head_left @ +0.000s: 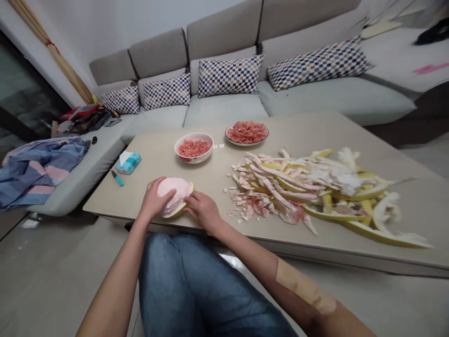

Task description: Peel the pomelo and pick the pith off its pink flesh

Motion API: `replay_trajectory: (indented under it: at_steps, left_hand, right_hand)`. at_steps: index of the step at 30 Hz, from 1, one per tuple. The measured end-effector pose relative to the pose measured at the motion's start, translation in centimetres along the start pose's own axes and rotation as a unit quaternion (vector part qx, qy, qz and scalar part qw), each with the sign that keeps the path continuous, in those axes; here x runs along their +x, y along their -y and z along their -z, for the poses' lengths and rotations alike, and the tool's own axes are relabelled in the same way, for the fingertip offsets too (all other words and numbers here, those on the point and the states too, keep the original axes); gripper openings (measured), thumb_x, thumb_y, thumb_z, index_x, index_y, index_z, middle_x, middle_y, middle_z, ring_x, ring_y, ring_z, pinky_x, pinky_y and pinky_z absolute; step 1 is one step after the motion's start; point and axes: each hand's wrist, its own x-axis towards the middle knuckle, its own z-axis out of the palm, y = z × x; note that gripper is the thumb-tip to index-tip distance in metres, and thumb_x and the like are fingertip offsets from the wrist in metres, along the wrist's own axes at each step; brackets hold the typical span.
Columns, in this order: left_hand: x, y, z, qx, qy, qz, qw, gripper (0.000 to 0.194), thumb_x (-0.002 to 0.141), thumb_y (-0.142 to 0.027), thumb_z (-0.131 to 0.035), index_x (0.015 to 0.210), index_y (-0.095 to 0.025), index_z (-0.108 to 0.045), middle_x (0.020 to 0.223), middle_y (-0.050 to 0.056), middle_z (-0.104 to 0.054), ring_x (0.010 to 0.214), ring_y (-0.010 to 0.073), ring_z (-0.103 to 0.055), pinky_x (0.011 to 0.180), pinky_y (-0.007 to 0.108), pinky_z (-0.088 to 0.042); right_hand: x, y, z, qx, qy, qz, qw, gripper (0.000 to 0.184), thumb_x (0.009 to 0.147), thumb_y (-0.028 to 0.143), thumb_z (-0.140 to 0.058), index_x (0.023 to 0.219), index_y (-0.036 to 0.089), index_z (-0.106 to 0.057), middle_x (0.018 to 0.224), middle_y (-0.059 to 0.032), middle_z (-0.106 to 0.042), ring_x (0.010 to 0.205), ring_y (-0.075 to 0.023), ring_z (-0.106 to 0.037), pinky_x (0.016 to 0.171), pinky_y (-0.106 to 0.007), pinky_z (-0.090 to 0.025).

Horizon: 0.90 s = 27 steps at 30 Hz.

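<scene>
A partly peeled pomelo, pale pink with yellow-green rind along its lower and right edges, is held at the near edge of the table. My left hand wraps its left side, the thumb lying across the pale surface. On the right side, my right hand pinches the rind edge with closed fingers. Beyond them stands a bowl of pink pomelo flesh, and a plate heaped with more flesh lies farther to the right.
A large heap of pomelo peel covers the table's right part, with crumbs around it. At the left lie a blue tissue pack and a small knife with a turquoise part. A grey sofa with checkered cushions stands behind the table.
</scene>
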Motion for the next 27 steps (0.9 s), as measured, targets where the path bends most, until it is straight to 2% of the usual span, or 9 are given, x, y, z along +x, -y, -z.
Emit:
replay_trajectory:
  at_steps: [4,9,13,16,22,24,27]
  left_hand:
    - [0.0,0.4,0.1,-0.003,0.002,0.006,1.0,0.057,0.077,-0.044,-0.068,0.128,-0.021,-0.056,0.13,0.011,-0.057,0.124,0.0266,-0.052,0.11,0.044,-0.039]
    - [0.2,0.4,0.1,-0.001,0.003,0.004,1.0,0.057,0.076,-0.046,-0.068,0.127,-0.022,-0.056,0.129,0.011,-0.059,0.124,0.0271,-0.052,0.109,0.045,-0.04]
    - [0.2,0.4,0.1,0.004,0.001,0.003,1.0,0.056,0.076,-0.048,-0.066,0.125,-0.021,-0.058,0.128,0.01,-0.06,0.123,0.0278,-0.052,0.11,0.045,-0.039]
    - [0.1,1.0,0.1,-0.009,-0.008,0.032,0.999,0.061,0.075,-0.051,-0.067,0.127,-0.021,-0.057,0.129,0.011,-0.059,0.122,0.0279,-0.053,0.108,0.044,-0.04]
    - [-0.1,2.1,-0.1,-0.043,-0.03,0.048,0.997,0.061,0.075,-0.055,-0.065,0.127,-0.023,-0.056,0.127,0.009,-0.06,0.118,0.027,-0.056,0.106,0.044,-0.044]
    - [0.0,2.1,-0.2,-0.04,-0.033,0.051,0.997,0.062,0.074,-0.055,-0.066,0.127,-0.024,-0.056,0.126,0.009,-0.06,0.117,0.0272,-0.057,0.105,0.044,-0.045]
    - [0.1,1.8,-0.3,-0.029,-0.032,0.053,0.998,0.062,0.072,-0.054,-0.067,0.125,-0.024,-0.057,0.124,0.009,-0.061,0.116,0.0281,-0.057,0.105,0.045,-0.044]
  right_hand:
    - [0.4,-0.6,0.3,-0.01,0.003,0.028,1.0,0.023,0.086,0.029,-0.069,0.107,0.019,-0.066,0.102,-0.0079,-0.065,0.085,-0.0192,-0.058,0.071,-0.029,-0.04]
    - [1.1,-0.3,0.1,-0.031,0.027,0.034,0.999,0.014,0.084,0.028,-0.07,0.094,0.018,-0.067,0.097,-0.0078,-0.064,0.085,-0.0202,-0.056,0.07,-0.03,-0.038]
    - [0.7,0.0,0.1,-0.035,0.06,0.051,0.996,0.013,0.09,0.029,-0.061,0.088,0.017,-0.066,0.093,-0.0075,-0.064,0.086,-0.0198,-0.056,0.071,-0.031,-0.037]
    - [0.2,0.3,0.1,-0.047,0.056,0.032,0.997,0.019,0.093,0.034,-0.059,0.091,0.016,-0.065,0.097,-0.0088,-0.064,0.088,-0.0199,-0.057,0.071,-0.03,-0.038]
    - [0.3,1.3,0.2,-0.066,0.022,0.002,0.998,0.036,0.086,0.043,-0.068,0.108,0.015,-0.062,0.107,-0.0108,-0.064,0.094,-0.0228,-0.057,0.073,-0.032,-0.038]
    - [0.6,1.4,0.2,-0.061,0.018,0.001,0.998,0.038,0.087,0.043,-0.067,0.112,0.015,-0.061,0.11,-0.0107,-0.064,0.096,-0.0228,-0.058,0.074,-0.032,-0.038]
    - [0.9,1.3,0.2,-0.049,0.034,-0.003,0.998,0.034,0.089,0.044,-0.065,0.108,0.016,-0.063,0.107,-0.0097,-0.066,0.093,-0.022,-0.058,0.074,-0.032,-0.037]
